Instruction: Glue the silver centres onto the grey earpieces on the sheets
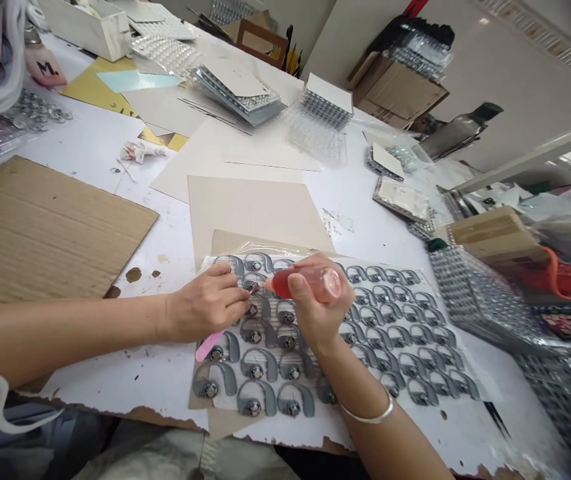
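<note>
A clear sheet (405,333) covered with rows of several small grey ear-hook shaped parts with metal centres lies on the white table in front of me. My right hand (315,307) is closed round a small squeeze bottle of red liquid (310,283), its nozzle pointing left at a part in the upper left rows. My left hand (208,303) is closed in a pinch right at that nozzle tip, fingers on one part. A pink stick (209,345) pokes out below the left hand.
A brown corrugated cardboard sheet (40,233) lies at the left, beige card sheets (255,207) behind the work. Stacks of clear blister trays (318,120) stand further back; more trays and a wooden block (495,233) crowd the right. Cardboard boxes (395,87) sit by the wall.
</note>
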`<action>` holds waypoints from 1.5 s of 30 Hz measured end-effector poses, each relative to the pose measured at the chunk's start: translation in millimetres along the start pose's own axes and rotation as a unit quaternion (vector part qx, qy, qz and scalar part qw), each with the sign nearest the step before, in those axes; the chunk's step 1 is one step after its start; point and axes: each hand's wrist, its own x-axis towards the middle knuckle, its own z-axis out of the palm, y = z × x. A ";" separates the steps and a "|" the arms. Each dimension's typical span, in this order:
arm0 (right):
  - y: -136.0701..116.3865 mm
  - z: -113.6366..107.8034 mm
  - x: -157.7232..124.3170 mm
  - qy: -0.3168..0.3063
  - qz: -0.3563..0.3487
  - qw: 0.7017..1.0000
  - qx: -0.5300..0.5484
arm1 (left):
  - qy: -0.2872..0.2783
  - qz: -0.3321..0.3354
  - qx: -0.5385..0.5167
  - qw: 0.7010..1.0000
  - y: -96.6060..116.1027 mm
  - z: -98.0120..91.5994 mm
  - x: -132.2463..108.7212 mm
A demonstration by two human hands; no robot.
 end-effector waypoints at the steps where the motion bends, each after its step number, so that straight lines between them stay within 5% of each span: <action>1: -0.5 0.3 0.3 -0.003 -0.008 1.000 -0.009 | -0.001 0.001 0.000 1.000 0.5 0.0 0.1; 27: -0.1 4.6 -2.7 -0.057 -0.091 0.994 -0.021 | -0.027 -0.008 0.029 0.999 3.3 2.6 -1.9; 45: 1.2 5.1 -1.7 -0.040 -0.123 0.991 -0.024 | -0.020 -0.017 0.012 1.000 2.9 1.1 -1.2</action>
